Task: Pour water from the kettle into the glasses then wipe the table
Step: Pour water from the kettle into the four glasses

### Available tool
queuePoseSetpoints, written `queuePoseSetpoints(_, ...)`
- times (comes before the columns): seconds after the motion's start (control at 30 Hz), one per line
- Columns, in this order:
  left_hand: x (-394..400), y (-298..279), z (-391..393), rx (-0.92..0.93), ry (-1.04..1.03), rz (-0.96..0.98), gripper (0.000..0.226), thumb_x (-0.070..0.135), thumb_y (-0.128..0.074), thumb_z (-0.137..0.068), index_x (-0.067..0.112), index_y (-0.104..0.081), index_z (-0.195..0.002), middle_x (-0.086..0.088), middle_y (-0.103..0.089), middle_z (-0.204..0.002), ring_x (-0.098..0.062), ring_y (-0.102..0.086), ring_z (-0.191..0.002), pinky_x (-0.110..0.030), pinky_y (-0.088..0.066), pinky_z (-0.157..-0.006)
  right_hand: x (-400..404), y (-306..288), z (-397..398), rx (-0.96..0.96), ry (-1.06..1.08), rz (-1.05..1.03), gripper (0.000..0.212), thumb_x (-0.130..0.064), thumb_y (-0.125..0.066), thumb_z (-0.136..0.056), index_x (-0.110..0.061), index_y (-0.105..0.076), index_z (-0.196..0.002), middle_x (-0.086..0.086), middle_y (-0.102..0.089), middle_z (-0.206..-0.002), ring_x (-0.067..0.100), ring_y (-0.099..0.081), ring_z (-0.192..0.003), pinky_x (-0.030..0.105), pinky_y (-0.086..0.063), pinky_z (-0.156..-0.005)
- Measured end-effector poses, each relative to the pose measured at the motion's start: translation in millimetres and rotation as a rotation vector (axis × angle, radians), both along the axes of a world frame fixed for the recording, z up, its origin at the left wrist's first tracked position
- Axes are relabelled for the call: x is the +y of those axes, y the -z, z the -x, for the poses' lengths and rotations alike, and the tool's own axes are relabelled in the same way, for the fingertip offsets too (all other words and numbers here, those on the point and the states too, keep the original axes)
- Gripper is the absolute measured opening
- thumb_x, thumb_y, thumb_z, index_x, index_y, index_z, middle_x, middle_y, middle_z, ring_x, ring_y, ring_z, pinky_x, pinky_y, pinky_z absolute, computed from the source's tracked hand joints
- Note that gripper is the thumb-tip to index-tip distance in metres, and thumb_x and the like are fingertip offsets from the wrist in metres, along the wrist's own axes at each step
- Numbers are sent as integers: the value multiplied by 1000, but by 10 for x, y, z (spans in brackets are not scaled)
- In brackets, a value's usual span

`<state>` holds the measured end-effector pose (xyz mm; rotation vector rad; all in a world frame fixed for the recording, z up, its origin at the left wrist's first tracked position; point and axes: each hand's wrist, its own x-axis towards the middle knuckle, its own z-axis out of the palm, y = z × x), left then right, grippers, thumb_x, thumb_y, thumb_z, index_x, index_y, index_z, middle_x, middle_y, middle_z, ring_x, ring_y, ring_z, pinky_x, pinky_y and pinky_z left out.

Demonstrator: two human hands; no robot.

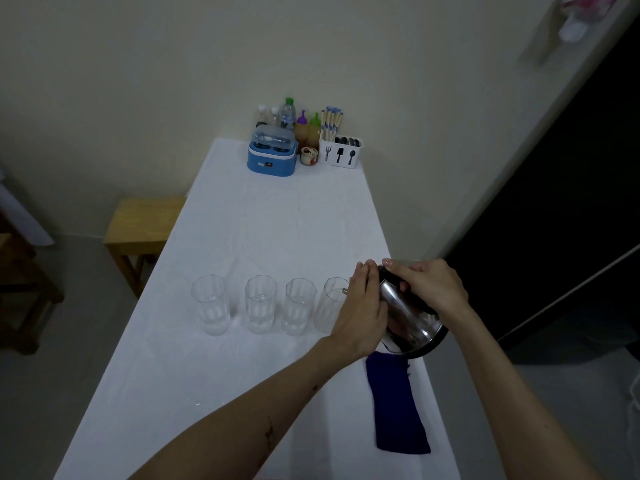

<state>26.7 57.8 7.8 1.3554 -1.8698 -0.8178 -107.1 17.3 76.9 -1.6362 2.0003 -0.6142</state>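
Observation:
A steel kettle [410, 322] with a black base is tilted to the left over the white table [277, 220], its spout at the rim of the rightmost glass [329, 306]. My right hand [429, 285] grips the kettle's top from above. My left hand [363, 306] presses flat against the kettle's left side, near the spout. Three more clear glasses stand in a row to the left: one [298, 306], another [260, 304] and the far-left glass [210, 304]. A dark blue cloth [394, 407] lies on the table below the kettle.
At the table's far end stand a blue appliance [272, 154], several bottles [287, 114], a small cup [308, 155] and a white cutlery holder [340, 150] with chopsticks. A wooden stool [142, 223] stands left of the table. A dark doorway lies to the right.

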Motion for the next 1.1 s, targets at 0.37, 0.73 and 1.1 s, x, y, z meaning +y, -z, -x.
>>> queuePoseSetpoints(0.37, 8, -15, -16, 31, -12, 7, 60, 7, -27, -99, 1, 3, -150, -14, 3, -161, -23, 6, -149, -26, 4, -118, -35, -42, -38, 59, -8, -12, 70, -81, -63, -77, -13, -74, -63, 6, -68, -58, 21, -64, -58, 35, -52, -66)
queuePoseSetpoints(0.73, -14, 2, -29, 23, -16, 0, 59, 7, -28, -99, -1, 2, -149, -14, 2, -161, -24, 5, -149, -28, 3, -120, -38, -56, -61, 80, -14, -18, 70, -81, -63, -77, -13, -74, -63, 2, -64, -56, 20, -63, -57, 32, -50, -65)
queuePoseSetpoints(1.1, -35, 15, -44, 25, -18, -24, 59, 8, -27, -100, 1, 3, -149, -12, 3, -161, -22, 7, -149, -27, 2, -120, -60, -63, -99, 97, -10, -32, 69, -80, -63, -77, -14, -74, -63, 3, -67, -56, 20, -64, -57, 34, -53, -68)
